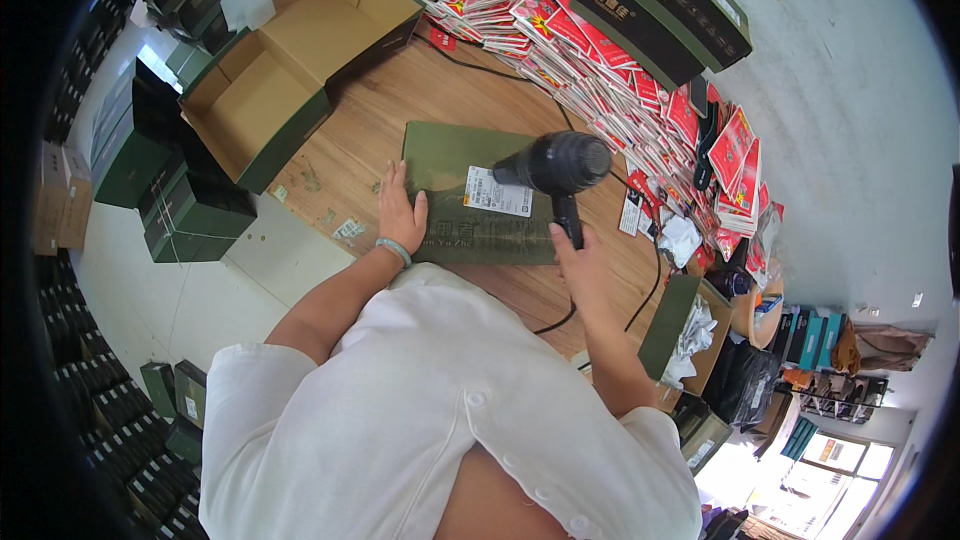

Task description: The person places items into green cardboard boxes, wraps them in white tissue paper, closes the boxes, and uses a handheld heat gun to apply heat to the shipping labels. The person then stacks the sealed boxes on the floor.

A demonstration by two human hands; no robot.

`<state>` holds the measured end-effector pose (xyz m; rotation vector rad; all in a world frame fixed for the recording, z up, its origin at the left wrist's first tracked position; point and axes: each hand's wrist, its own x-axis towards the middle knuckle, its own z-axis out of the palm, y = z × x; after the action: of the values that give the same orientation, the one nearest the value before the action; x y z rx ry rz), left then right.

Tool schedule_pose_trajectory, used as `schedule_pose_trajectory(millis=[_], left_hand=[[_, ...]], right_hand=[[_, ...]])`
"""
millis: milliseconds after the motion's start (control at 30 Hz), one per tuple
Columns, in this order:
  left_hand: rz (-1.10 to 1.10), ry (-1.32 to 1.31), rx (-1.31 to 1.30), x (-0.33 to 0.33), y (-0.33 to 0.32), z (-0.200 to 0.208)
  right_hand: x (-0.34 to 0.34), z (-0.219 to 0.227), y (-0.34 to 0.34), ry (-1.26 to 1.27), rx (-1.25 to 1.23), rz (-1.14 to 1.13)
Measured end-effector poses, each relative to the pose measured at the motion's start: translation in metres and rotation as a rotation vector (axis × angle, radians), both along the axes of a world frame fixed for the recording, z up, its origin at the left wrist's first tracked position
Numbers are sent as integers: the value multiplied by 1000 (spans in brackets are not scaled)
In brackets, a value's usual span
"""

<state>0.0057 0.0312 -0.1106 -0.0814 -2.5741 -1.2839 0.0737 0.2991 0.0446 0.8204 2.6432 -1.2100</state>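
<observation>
A flat green box (450,155) lies on the wooden table in front of me, with a white printed label (497,192) on its upper face. My left hand (402,215) rests on the box's left edge, fingers stretched out and holding nothing. In my right hand (580,255) is the handle of a black hair dryer (560,162). Its nozzle points left over the label's right part, and I cannot tell whether it touches. The dryer's body hides the box's upper right part.
An open, unlidded green box (255,105) stands at the table's far left. Heaps of red-and-white packets (590,65) line the back and right, with dark green boxes (660,10) on top. A black cord (655,275) runs along the right. More stacked boxes (195,210) stand on the floor at left.
</observation>
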Motion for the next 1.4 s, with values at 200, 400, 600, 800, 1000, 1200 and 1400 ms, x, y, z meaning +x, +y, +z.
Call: schedule_pose_trajectory(millis=[200, 400, 600, 800, 1000, 1200, 1400], left_hand=[[5, -20, -2, 0, 0, 0], [9, -27, -9, 0, 0, 0], [10, -25, -7, -1, -2, 2], [1, -6, 27, -3, 3, 0], [36, -11, -5, -4, -2, -1], [-5, -44, 26, -3, 4, 6], [8, -33, 16, -4, -1, 4]], right_hand=[[-10, -3, -31, 11, 25, 161], [-4, 5, -39, 16, -71, 152], [25, 15, -4, -3, 5, 227], [5, 1, -6, 6, 68, 38], [42, 7, 12, -11, 43, 108], [-1, -4, 0, 120, 101, 84], [25, 20, 0, -3, -34, 141]])
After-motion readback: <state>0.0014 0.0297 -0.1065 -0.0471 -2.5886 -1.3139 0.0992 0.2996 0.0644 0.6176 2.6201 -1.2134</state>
